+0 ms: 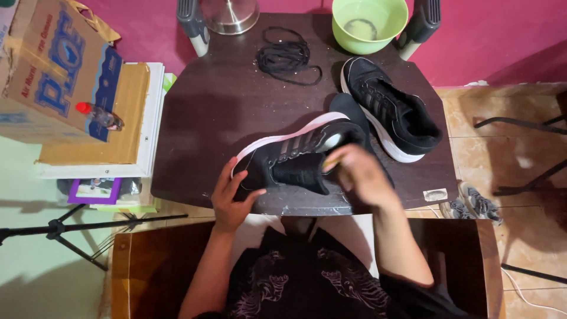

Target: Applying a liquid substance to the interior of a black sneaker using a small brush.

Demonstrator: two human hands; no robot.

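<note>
The desk [224,112] is dark wood-grain board, semi-matt, with pale scuffs along its near edge. The shoe [295,156] lying on its side is black knit mesh, matt, with glossier stripes and a smooth white rubbery sole. The second shoe [393,112] at the right has the same matt black cloth and pale sole. The laces [286,56] are black woven cord. The bowl [369,23] at the far edge is smooth green plastic, slightly glossy. Beside it the lamp base [230,16] is shiny metal. At the left, the box [56,71] is rough brown cardboard. The floor tiles [508,147] look glazed.
</note>
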